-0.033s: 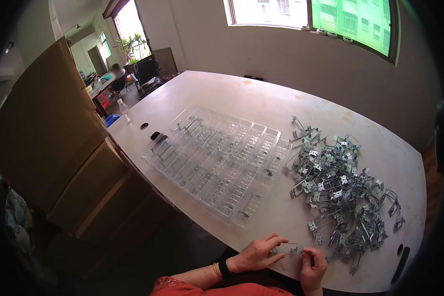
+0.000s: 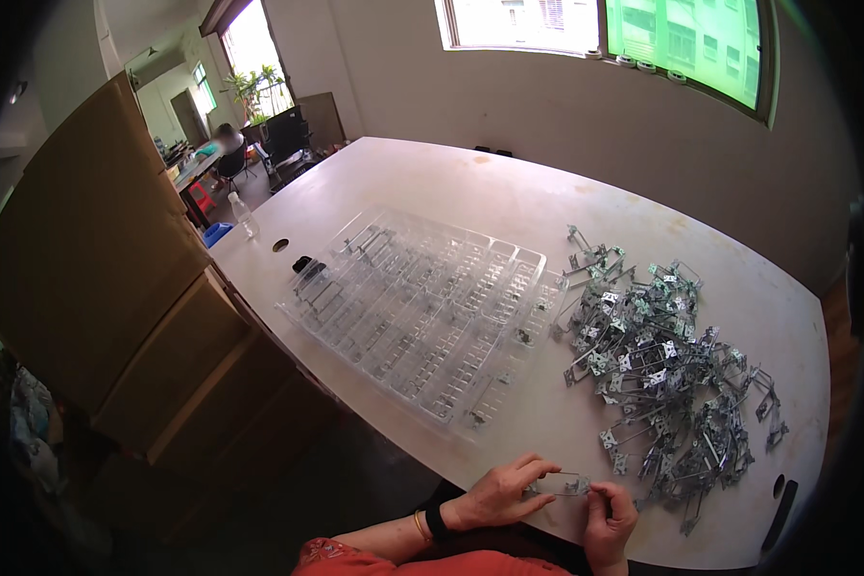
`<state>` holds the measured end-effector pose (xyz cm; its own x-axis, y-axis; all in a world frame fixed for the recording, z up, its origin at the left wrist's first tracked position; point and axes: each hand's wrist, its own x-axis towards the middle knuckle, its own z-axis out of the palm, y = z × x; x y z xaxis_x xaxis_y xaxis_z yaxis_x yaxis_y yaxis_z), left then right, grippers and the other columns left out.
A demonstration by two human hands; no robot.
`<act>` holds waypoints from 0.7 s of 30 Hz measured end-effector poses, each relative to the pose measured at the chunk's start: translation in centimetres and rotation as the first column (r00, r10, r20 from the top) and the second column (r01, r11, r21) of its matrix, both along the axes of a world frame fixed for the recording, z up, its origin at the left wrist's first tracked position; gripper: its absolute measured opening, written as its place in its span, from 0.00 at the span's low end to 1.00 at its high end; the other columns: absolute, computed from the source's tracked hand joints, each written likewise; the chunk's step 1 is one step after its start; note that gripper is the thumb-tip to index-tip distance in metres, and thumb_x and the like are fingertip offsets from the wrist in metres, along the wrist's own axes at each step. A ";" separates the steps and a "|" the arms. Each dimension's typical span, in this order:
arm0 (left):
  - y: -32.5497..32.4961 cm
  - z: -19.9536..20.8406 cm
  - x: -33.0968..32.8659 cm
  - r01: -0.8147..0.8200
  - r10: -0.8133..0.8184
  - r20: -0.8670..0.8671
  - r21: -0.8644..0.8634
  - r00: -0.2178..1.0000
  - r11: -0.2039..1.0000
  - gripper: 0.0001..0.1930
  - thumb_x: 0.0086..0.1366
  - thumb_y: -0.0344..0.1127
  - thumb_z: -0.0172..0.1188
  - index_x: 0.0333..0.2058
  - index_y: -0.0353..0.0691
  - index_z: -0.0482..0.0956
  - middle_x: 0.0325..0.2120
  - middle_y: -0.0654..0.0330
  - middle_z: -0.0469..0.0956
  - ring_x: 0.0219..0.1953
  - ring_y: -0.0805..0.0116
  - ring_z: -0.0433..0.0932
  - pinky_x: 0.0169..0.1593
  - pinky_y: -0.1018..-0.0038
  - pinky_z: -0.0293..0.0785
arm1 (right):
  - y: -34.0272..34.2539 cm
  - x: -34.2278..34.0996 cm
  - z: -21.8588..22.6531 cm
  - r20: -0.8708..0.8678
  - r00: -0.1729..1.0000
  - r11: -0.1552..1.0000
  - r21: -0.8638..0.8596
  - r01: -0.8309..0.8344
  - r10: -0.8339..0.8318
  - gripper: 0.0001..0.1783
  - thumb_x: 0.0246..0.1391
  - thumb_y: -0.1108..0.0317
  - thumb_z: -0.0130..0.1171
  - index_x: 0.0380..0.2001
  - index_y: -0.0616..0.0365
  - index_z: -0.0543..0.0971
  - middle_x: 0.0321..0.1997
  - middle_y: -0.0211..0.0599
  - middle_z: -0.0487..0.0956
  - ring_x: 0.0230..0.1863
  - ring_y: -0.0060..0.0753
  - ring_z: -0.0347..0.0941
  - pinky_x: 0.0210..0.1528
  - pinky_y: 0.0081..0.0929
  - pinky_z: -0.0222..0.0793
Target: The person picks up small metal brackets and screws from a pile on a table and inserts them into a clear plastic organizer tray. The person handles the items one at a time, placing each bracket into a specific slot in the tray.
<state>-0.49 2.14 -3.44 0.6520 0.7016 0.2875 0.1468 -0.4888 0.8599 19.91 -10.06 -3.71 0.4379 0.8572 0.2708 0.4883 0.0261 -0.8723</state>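
Near the front edge of the table, my left hand (image 2: pixel 497 495) and my right hand (image 2: pixel 610 519) hold a small metal bracket (image 2: pixel 574 486) between them. It has thin rods and a plate-like end. My left thumb and fingers grip its left part, and my right thumb and finger pinch its right end. To the right lies a large tangled pile of similar silvery brackets (image 2: pixel 662 365). Ahead and to the left, a clear plastic tray (image 2: pixel 439 408) with many compartments holds more metal pieces in some of them. Its layers are hard to tell apart.
Brown cardboard boxes (image 2: pixel 77 250) stand stacked along the table's left side. A clear bottle (image 2: pixel 244 217) is at the far left corner, and a small black object (image 2: pixel 307 266) sits by the tray. The white table (image 2: pixel 432 173) has round holes. Another person (image 2: pixel 223 144) sits in the back room.
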 end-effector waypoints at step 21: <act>0.7 0.2 0.0 0.021 -0.022 0.069 0.026 0.997 0.999 0.22 0.62 0.29 0.72 0.54 0.36 0.79 0.39 0.50 0.80 0.40 0.52 0.82 0.44 0.63 0.80 | 0.1 -0.5 -0.6 -0.097 0.994 0.995 0.086 0.049 -0.041 0.07 0.71 0.80 0.61 0.48 0.60 0.81 0.40 0.31 0.81 0.36 0.20 0.76 0.41 0.19 0.74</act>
